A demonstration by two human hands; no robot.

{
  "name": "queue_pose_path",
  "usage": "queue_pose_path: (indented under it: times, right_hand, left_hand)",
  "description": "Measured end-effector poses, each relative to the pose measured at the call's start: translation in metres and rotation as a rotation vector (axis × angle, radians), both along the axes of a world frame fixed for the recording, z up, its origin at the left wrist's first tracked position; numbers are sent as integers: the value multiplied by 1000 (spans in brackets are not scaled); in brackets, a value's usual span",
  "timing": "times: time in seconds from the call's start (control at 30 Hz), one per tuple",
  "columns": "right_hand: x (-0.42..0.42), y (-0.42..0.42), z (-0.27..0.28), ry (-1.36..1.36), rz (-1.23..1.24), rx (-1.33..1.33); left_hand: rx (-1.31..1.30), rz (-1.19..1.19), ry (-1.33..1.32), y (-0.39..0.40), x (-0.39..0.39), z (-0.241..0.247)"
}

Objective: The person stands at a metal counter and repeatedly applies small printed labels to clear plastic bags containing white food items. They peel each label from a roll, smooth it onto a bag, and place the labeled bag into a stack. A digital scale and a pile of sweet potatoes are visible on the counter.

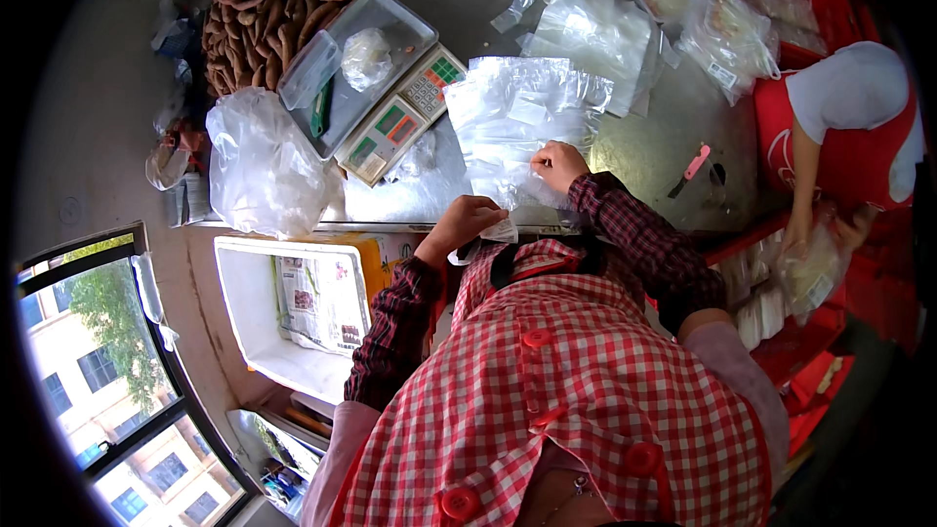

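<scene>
Clear plastic bags (pixel 512 117) lie in an overlapping stack on the metal table before me. My right hand (pixel 560 165) rests on the near right part of the stack, fingers bent; whether it pinches a bag cannot be told. Just off the table's front edge, my left hand (pixel 468 223) holds a small white printed label (pixel 501 231) between thumb and fingers. A white paper piece (pixel 528 111) lies on the stack. Left of it stands a digital scale (pixel 395 128), its tray bearing a wrapped bundle (pixel 367 58), a clear plastic container (pixel 310 69) and a green-handled tool (pixel 320 110).
Sweet potatoes (pixel 256 22) are heaped at the back left, near a large plastic bag (pixel 263 161). A pink-handled knife (pixel 692 170) lies right. Below the table's left edge sits an open foam box (pixel 293 300). At right, a co-worker (pixel 842 124) handles a filled bag (pixel 809 271) over red crates.
</scene>
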State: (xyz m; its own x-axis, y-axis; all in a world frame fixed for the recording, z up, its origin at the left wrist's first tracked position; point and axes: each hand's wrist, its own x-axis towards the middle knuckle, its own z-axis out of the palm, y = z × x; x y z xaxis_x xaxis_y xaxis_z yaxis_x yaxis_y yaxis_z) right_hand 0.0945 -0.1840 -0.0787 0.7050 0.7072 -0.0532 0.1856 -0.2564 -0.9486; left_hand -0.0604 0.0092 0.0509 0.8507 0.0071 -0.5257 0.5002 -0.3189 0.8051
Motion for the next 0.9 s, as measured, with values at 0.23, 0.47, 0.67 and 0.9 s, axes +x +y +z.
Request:
queue_pose_path:
  times: [0.23,0.47,0.67,0.9]
  right_hand:
    - [-1,6,34,-222,-2,-195]
    - [-2,4,63,-193,-21,-300]
    - [15,4,52,-166,-170,-291]
    - [-11,28,75,-386,60,-346]
  left_hand:
    - [-170,339,107,-33,30,-29]
    - [-162,401,-76,-34,33,-85]
    - [-146,375,-34,-34,27,-79]
    - [-51,388,-168,-37,23,-97]
